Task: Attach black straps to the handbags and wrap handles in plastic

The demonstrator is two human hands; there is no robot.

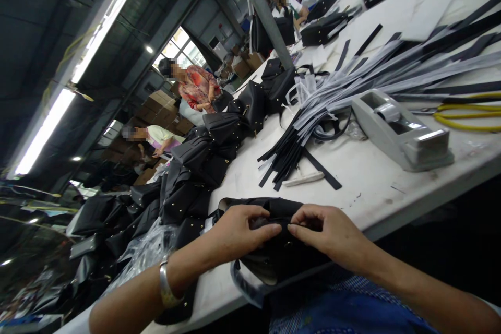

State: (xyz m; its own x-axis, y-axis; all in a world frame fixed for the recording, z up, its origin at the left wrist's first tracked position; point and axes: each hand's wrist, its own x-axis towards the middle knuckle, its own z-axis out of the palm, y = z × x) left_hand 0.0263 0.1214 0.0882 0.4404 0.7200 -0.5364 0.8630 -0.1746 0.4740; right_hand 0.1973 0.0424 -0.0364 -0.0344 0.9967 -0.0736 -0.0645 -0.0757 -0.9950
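A black handbag (pixel 274 261) rests at the near edge of the white table, partly over my lap. My left hand (pixel 250 227) pinches the bag's upper edge, thumb and fingers closed on it. Close beside it, my right hand (pixel 317 227) grips the same edge with thumb and forefinger together. The two thumb tips almost meet at the bag's middle. What exactly lies under the fingertips is hidden. A strap (pixel 246 284) in a clear wrapping hangs below the bag on the left.
Black straps (pixel 313 109), partly wrapped in white, lie in a heap beyond the bag. A grey tape dispenser (pixel 403 130) and yellow-handled scissors (pixel 465 115) are to the right. Several black bags (pixel 203 151) line the left side, near clear plastic (pixel 148 250). Co-workers (pixel 198 86) stand farther back.
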